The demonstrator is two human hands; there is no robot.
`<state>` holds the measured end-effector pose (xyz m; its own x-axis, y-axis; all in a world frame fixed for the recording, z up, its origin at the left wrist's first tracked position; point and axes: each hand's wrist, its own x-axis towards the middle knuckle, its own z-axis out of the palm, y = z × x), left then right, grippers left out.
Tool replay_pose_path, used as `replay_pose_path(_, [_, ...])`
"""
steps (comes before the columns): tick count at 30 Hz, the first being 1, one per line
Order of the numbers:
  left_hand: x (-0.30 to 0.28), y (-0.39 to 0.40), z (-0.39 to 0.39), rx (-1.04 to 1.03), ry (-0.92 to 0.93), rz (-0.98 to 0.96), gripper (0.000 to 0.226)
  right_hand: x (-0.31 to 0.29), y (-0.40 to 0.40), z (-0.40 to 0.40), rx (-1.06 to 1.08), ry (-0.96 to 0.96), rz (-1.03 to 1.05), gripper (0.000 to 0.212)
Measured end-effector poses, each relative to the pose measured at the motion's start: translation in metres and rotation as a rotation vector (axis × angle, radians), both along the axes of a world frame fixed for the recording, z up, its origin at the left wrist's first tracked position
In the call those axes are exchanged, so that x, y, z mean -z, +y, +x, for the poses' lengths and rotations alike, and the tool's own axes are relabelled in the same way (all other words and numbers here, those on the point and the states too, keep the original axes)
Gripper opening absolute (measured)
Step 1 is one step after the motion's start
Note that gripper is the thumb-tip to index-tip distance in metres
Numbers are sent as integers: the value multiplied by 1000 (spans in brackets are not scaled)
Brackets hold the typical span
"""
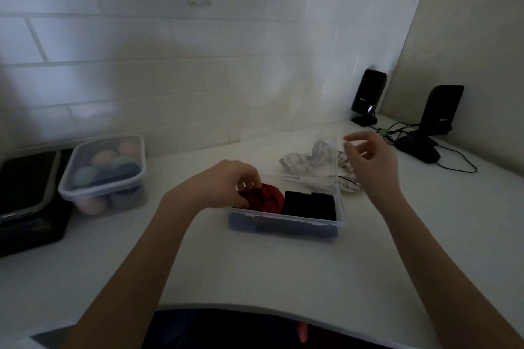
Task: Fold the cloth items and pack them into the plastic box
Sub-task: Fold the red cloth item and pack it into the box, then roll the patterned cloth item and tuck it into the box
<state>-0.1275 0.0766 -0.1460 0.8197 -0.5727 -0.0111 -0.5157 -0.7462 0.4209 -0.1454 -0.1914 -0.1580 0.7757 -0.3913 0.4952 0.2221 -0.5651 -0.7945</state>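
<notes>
A clear plastic box (286, 225) sits in the middle of the white table. Inside it, a folded black cloth (309, 205) fills the right part and a red cloth (269, 199) lies at the left. My left hand (229, 183) presses down on the red cloth with its fingers curled over it. My right hand (371, 163) hovers behind the box's right end, fingers spread and empty. Just beyond the box lie white patterned cloth items (309, 161), partly behind a clear lid (326, 150).
A second lidded plastic box (105, 173) holding several pastel balls stands at the left, beside a dark flat device (27, 195). Two black speakers (368, 96) (438, 119) with cables stand in the back right corner. The table's curved front edge lies near my body.
</notes>
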Motion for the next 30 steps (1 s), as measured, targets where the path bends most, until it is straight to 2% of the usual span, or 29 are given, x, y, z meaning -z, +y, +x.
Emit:
replay_pose_path(3, [-6,7,1,7,34,-71,34,17,-16,0,131,38,-9,15])
replay_pose_path(7, [-3,10,2,-37,16,-198,34,47,-26,3,35,278,-100,28])
replay_pose_path(9, [6,5,1,-84,-3,-263,39,54,-25,6,-8,402,-221,37])
replay_pose_path(11, [18,-1,1,-127,-70,-324,42,55,-20,7,4,502,-442,42])
replay_pose_path(14, [30,-8,0,-178,-144,-408,39,56,-16,9,31,541,-618,37])
replay_pose_path(17, [35,-11,0,-205,-168,-453,38,57,-18,9,42,418,-589,18])
replay_pose_path(20, [37,-14,-1,-244,-187,-446,37,50,-17,8,85,209,-421,29])
replay_pose_path(22, [38,-16,-2,-255,-211,-454,36,43,-14,5,119,89,-410,27])
replay_pose_path(30, [35,-23,-7,-340,-230,-462,29,-1,17,-17,-6,-335,-351,17])
